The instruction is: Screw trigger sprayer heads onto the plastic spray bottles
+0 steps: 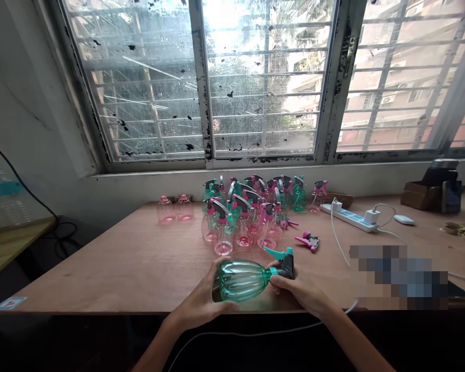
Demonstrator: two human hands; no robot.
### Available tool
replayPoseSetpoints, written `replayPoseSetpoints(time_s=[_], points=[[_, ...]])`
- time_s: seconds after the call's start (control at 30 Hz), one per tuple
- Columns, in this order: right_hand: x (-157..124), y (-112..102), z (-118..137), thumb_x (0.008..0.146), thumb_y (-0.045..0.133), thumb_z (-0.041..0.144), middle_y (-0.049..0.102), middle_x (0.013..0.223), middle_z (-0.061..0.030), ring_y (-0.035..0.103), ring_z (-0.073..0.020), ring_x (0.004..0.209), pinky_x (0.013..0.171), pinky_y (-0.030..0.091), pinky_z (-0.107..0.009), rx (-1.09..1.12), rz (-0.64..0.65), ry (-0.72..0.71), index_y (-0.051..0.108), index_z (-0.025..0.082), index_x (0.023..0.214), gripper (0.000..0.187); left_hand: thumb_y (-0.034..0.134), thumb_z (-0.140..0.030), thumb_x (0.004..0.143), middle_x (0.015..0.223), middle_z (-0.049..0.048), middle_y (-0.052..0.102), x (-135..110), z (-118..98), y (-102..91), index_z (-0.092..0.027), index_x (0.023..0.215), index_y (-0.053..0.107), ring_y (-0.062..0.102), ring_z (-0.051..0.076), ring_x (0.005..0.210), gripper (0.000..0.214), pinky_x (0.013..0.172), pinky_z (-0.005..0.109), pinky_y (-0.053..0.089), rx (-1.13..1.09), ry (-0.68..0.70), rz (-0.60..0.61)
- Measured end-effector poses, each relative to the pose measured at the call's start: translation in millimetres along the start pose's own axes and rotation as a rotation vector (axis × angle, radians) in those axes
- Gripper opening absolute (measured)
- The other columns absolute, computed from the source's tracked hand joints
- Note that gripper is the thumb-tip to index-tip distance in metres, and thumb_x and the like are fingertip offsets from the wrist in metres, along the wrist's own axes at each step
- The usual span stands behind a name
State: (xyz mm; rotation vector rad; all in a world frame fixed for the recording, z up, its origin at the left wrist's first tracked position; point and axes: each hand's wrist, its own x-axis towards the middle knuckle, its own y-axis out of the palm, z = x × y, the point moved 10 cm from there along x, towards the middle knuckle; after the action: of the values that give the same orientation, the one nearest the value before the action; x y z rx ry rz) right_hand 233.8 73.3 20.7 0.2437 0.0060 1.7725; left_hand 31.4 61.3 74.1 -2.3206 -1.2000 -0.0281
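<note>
A clear green spray bottle (242, 280) lies sideways in the air over the table's front edge, its base to the left. Around the base end, my left hand (205, 299) is closed on the bottle. At the neck, my right hand (294, 289) grips with thumb and fingers just below the black and teal spray head (285, 262). The spray head sits on the bottle's neck; whether it is fully tight I cannot tell. Behind the hands stand several pink and green spray bottles (243, 227) with their heads on. A loose pink and black spray head (308, 241) lies right of them.
Two pink bottles without spray heads (185, 209) stand at the back left of the wooden table (147, 263). A white power strip (349, 217) with cables lies right of the group. Farther right are a cardboard box (418, 195) and a blurred-out patch (403, 276).
</note>
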Motion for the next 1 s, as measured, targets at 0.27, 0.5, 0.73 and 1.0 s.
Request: replayPoseSetpoints(time_s=[0.27, 0.5, 0.73, 1.0], points=[[-4, 8, 5, 0.079, 0.080, 0.050, 0.065, 0.062, 0.0029, 0.055, -0.0142, 0.053, 0.056, 0.046, -0.028, -0.012, 0.000, 0.023, 0.061, 0.018, 0.092, 0.040, 0.081, -0.028, 0.082, 0.162, 0.0139, 0.032, 1, -2, 1.2, -0.035, 0.159, 0.012, 0.041, 0.034, 0.145, 0.103, 0.117, 0.054, 0.040, 0.126, 0.029, -0.023], [-4, 4, -4, 0.080, 0.077, 0.056, 0.063, 0.059, 0.0021, 0.057, -0.0163, 0.057, 0.059, 0.047, -0.030, -0.142, 0.015, 0.023, 0.067, 0.017, 0.084, 0.040, 0.079, -0.038, 0.084, 0.165, 0.0123, 0.028, 1, 2, 2.0, -0.035, 0.161, 0.008, 0.039, 0.034, 0.147, 0.105, 0.118, 0.054, 0.037, 0.128, 0.017, 0.011], [-6, 8, 2, 0.081, 0.078, 0.048, 0.061, 0.062, 0.0043, 0.055, -0.0142, 0.057, 0.059, 0.048, -0.029, -0.117, 0.036, 0.007, 0.070, 0.017, 0.097, 0.036, 0.027, -0.070, 0.098, 0.159, 0.0108, 0.042, 0, 21, -13.0, -0.029, 0.154, 0.038, 0.033, 0.032, 0.151, 0.070, 0.125, 0.057, 0.020, 0.008, -0.054, -0.086], [-6, 7, 6, 0.080, 0.079, 0.044, 0.061, 0.059, 0.0059, 0.055, -0.0134, 0.054, 0.056, 0.048, -0.027, -0.096, -0.005, 0.000, 0.068, 0.017, 0.106, 0.039, 0.037, -0.069, 0.097, 0.157, 0.0068, 0.046, -3, 22, -13.5, -0.032, 0.151, 0.042, 0.032, 0.033, 0.151, 0.066, 0.125, 0.056, 0.020, 0.053, -0.163, -0.090]])
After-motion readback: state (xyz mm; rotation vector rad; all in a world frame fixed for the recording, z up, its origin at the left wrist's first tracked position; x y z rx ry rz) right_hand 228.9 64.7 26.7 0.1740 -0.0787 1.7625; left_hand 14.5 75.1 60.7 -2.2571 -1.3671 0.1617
